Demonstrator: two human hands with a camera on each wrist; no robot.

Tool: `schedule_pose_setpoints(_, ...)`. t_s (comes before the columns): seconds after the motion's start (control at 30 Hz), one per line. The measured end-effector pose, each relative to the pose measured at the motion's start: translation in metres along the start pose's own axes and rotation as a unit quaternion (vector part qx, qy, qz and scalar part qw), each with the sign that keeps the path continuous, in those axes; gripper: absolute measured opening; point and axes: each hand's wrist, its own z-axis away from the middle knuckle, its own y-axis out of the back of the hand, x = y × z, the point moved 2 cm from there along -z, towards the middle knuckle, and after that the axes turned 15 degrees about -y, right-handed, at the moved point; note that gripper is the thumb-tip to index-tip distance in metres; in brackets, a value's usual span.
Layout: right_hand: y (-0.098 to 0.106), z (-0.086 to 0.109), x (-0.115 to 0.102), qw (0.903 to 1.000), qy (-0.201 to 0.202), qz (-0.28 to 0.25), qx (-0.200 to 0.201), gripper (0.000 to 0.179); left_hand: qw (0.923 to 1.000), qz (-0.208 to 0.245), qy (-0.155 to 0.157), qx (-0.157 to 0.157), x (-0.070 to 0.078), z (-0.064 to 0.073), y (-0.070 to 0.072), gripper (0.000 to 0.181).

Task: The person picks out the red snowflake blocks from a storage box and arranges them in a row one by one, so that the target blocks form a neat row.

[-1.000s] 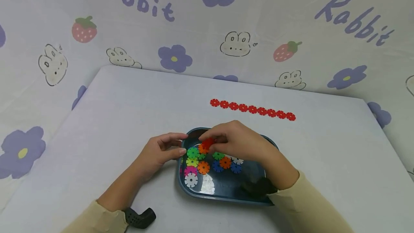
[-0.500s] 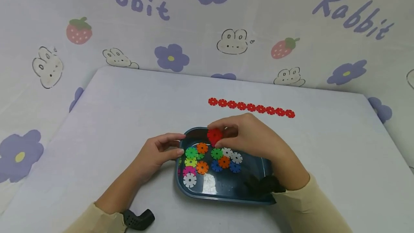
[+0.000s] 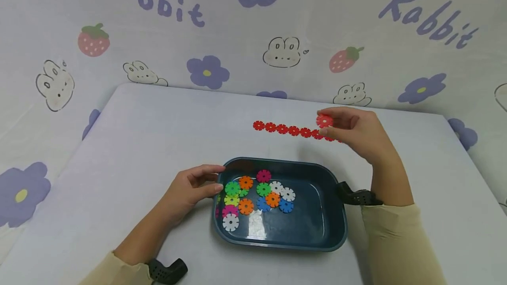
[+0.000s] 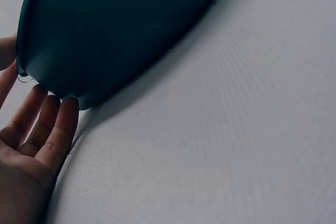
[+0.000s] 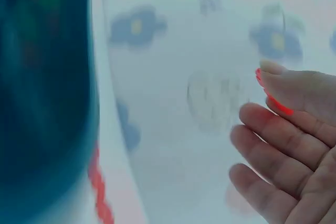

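Observation:
In the head view my right hand (image 3: 364, 137) pinches a red notched interlocking disc (image 3: 324, 120) between thumb and fingers, raised over the right part of a row of red discs (image 3: 282, 129). The hand hides the row's right end. In the right wrist view the pinched disc (image 5: 283, 107) appears edge-on by the thumb, the other fingers loosely bent. My left hand (image 3: 198, 184) rests against the left end of a dark blue-green tray (image 3: 301, 230), its fairly straight fingers (image 4: 62, 129) touching the outer wall. Orange discs (image 3: 246, 206) and other coloured ones lie inside the tray.
White cloth covers the table (image 3: 158, 131), and a printed curtain (image 3: 237, 30) hangs behind it. A black wrist device (image 3: 358, 195) on my right arm is beside the tray's right rim; another black device (image 3: 168, 271) is at my left cuff.
My right hand has lifted the red disc out of the tray and carried it up and right to the row. A magenta disc now shows in the tray. My left hand stays at the tray.

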Motion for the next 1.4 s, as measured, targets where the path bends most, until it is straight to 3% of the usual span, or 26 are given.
schedule_pose_setpoints(0.13,0.015,-0.016,0.041,0.9954,-0.088,-0.010,0.037,0.052,1.0000,0.001,-0.002,0.000,0.000,0.001,0.000,0.043)
schedule_pose_setpoints(0.27,0.024,-0.028,0.079,0.9867,-0.153,-0.027,0.048,0.060,1.0000,0.001,-0.004,-0.001,-0.001,0.000,0.000,0.043)
schedule_pose_setpoints(0.6,0.027,-0.035,0.145,0.9634,-0.263,-0.015,0.052,0.068,1.0000,0.004,-0.003,-0.004,0.000,0.001,-0.001,0.043)
schedule_pose_setpoints(0.83,0.025,-0.038,0.162,0.9586,-0.278,0.005,0.059,0.070,1.0000,-0.004,-0.003,-0.002,0.000,0.000,-0.001,0.043)
schedule_pose_setpoints(1.4,0.022,-0.040,0.164,0.9639,-0.259,0.036,0.053,0.067,1.0000,-0.002,-0.004,-0.001,0.000,0.000,-0.001,0.042)
